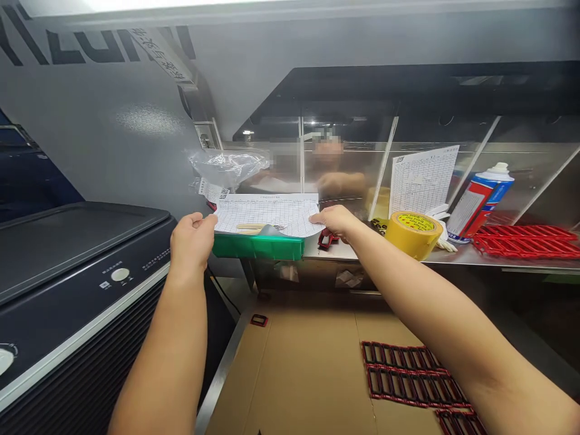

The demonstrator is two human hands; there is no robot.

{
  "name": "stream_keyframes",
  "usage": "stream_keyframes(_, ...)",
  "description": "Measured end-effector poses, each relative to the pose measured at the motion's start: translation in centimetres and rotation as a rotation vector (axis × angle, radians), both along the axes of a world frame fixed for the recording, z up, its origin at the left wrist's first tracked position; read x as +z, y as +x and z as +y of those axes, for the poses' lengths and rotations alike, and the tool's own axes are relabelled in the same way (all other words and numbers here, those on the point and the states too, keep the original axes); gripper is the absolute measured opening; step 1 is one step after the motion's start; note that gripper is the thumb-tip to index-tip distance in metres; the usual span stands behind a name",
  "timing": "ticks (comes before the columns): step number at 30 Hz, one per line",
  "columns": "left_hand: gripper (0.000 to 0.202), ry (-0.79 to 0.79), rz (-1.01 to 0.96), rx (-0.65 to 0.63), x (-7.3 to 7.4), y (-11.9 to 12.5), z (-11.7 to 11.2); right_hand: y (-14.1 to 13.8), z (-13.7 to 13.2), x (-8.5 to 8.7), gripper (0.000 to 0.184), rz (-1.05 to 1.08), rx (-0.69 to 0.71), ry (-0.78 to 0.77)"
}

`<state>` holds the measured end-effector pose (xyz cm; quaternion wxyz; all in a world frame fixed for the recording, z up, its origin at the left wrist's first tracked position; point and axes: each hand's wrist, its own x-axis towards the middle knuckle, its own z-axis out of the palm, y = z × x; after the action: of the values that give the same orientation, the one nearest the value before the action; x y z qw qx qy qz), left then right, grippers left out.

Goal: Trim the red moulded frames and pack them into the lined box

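A printed form sheet (272,212) with a grid lies over a green bin (258,246) on the metal shelf. My left hand (194,238) pinches the sheet's left edge, fingers curled. My right hand (335,221) grips the right edge between thumb and fingers. Thin wooden-looking sticks (250,228) and a small metal item rest on the sheet's near part, where the paper bends. Just below my right hand is a small red and black frame (327,239) on the shelf.
A crumpled clear plastic bag (226,168) sits behind the sheet. Along the shelf stand a yellow tape roll (413,237), a spray can (481,202), another form (423,181) and red frames (525,241). Rows of red-black frames (410,377) lie on cardboard (312,362). A black machine (81,260) stands left.
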<state>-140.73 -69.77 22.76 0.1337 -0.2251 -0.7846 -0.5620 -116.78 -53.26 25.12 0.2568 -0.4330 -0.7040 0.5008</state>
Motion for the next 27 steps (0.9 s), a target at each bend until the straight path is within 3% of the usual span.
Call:
stream_keyframes(4, 0.049, 0.013, -0.076, -0.03, 0.0, 0.7, -0.2, 0.2, -0.2, -0.3, 0.011, -0.012, 0.006, -0.027)
stream_keyframes(17, 0.056, 0.027, -0.068, -0.083, -0.8, -0.4, 0.0, 0.4, -0.3, -1.4, 0.019, 0.054, 0.023, -0.06)
stream_keyframes(23, 0.037, -0.123, -0.035, 0.057, 0.2, -0.4, -1.3, 0.9, -0.7, -0.6, 0.015, 0.05, 0.022, -0.083)
stream_keyframes(27, 0.024, -0.19, -0.019, 0.073, 1.0, -0.1, -2.3, 1.3, -1.0, -0.4, 0.019, 0.027, 0.075, -0.145)
